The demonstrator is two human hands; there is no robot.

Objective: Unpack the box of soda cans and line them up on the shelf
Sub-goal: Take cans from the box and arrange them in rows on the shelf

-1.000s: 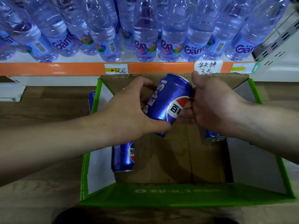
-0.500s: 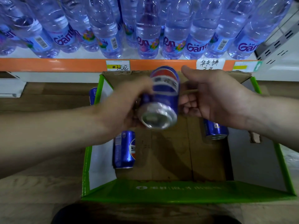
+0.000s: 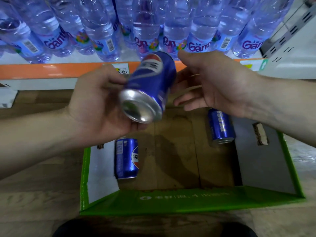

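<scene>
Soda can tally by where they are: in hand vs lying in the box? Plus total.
Can held in the left hand: 1
Cans lying in the box: 2
Total: 3

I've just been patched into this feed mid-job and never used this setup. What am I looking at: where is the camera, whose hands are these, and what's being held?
There is no machine here: a person works bare-handed, and the single camera sits on their head, looking forward and down. The left hand grips a blue Pepsi can, tilted so its silver end faces the camera. The right hand is open beside the can, fingers relaxed; whether it touches the can is hard to tell. Below is an open green-edged cardboard box with two more Pepsi cans lying on their sides, one at the left and one at the right. Above, water bottles stand on a shelf with an orange edge.
</scene>
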